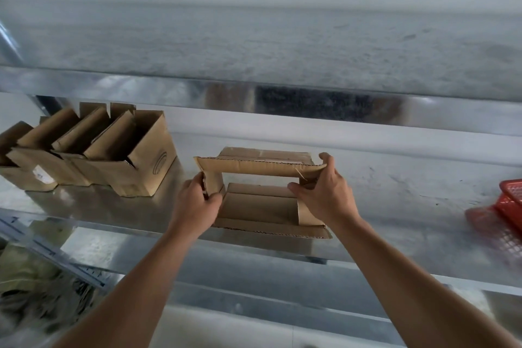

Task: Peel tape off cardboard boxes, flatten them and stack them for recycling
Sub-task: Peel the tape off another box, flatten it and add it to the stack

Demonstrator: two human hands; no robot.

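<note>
On my feed, at 9 o'clock, a row of open boxes (93,155) stands on the metal shelf (395,206), flaps up, packed side by side. Below them, at 8 o'clock, a pale strip (56,254) runs slantwise over blurred clutter that I cannot make out.

Near the middle, just toward 6 o'clock, sits the task's box (260,168), at the shelf's front edge and well apart from the row. It is half collapsed, its long panel raised like a bridge between the 2 hands.

My left hand (195,206) holds the box's 9 o'clock end, fingers curled round the short side flap, thumb toward me. My right hand (324,198) holds the 3 o'clock end, fingers (326,159) hooked over the top edge and thumb pressing the near side.

Under the box lies flat cardboard (260,206), its corrugated edge overhanging the shelf front. I cannot tell where the box ends and that cardboard begins.

At 3 o'clock, a red basket (511,200) rests on the shelf, cut off by the frame.
</note>
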